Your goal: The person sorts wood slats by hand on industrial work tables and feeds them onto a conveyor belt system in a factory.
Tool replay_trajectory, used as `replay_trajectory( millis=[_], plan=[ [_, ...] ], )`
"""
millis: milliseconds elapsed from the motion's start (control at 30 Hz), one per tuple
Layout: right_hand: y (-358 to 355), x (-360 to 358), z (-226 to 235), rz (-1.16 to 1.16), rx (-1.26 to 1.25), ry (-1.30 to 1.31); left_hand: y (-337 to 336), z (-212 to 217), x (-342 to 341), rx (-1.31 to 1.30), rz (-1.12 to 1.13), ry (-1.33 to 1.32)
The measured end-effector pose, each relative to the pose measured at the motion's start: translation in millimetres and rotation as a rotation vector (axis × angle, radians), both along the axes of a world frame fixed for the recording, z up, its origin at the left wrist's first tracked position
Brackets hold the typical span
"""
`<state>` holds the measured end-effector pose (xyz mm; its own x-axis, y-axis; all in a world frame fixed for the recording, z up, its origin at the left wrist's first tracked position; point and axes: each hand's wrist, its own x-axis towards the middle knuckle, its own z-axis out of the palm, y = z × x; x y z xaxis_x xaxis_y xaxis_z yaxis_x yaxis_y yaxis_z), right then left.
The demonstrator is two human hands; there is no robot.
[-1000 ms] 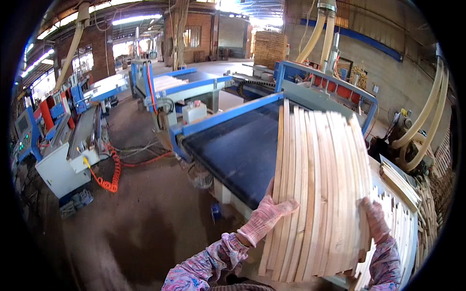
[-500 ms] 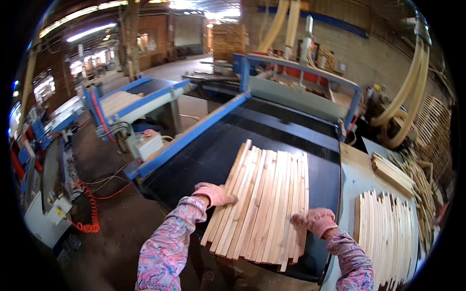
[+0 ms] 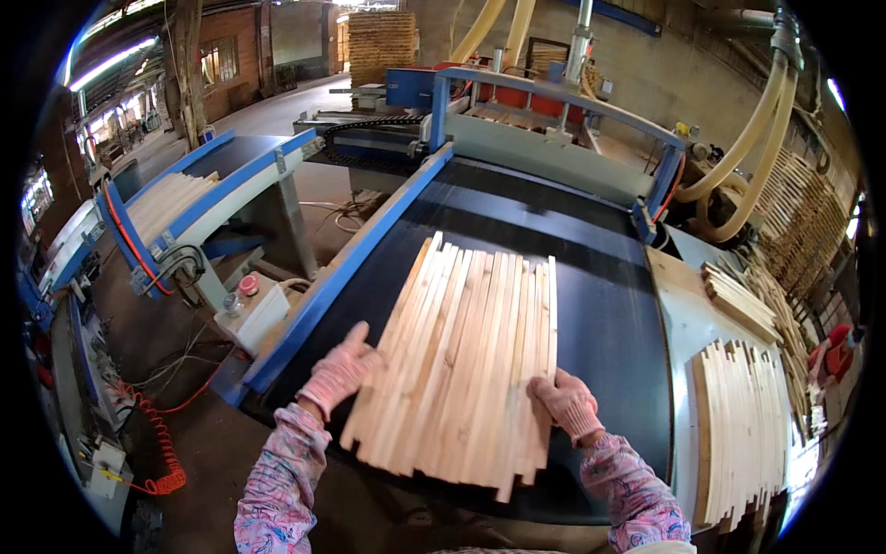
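Observation:
A layer of pale wooden strips (image 3: pixel 461 360) lies side by side on a black conveyor belt (image 3: pixel 600 305), its near ends uneven. My left hand (image 3: pixel 341 371), in a pink knit glove, is at the left edge of the strips, fingers apart and one stretched forward. On the opposite edge, my right hand (image 3: pixel 567 404), gloved alike, has its thumb against the outermost strips and its fingers curled close to them. The fingertips of that hand are partly hidden.
A blue rail (image 3: pixel 369 258) borders the belt, with a control box (image 3: pixel 254 309) outside it. More strips (image 3: pixel 743 429) lie on the right-hand side table (image 3: pixel 683 369). A blue-framed gantry (image 3: pixel 554 92) spans the far end. A red coiled hose (image 3: pixel 161 443) hangs at left.
My left hand has shifted outward along the left edge and its fingers have spread. My right hand stays at the right edge. The view has turned, so the scene sits differently.

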<state>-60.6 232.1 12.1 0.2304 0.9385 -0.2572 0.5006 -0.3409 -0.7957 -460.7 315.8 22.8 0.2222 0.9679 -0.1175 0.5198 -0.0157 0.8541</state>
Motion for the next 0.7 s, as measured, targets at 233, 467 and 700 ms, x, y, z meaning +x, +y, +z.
replay_trajectory(
  millis=[233, 467, 700],
  plan=[
    [93, -106, -15, 0.087, 0.096, -0.138, -42, 44, -47, 0.551, 0.193, 0.322],
    [82, -63, -15, 0.262, 0.048, 0.226, -115, 38, 45, 0.485, -0.212, -0.129],
    [-118, 98, 71, 0.175, 0.107, -0.575, -176, 41, 163, -0.187, -0.617, -0.663]
  ],
)
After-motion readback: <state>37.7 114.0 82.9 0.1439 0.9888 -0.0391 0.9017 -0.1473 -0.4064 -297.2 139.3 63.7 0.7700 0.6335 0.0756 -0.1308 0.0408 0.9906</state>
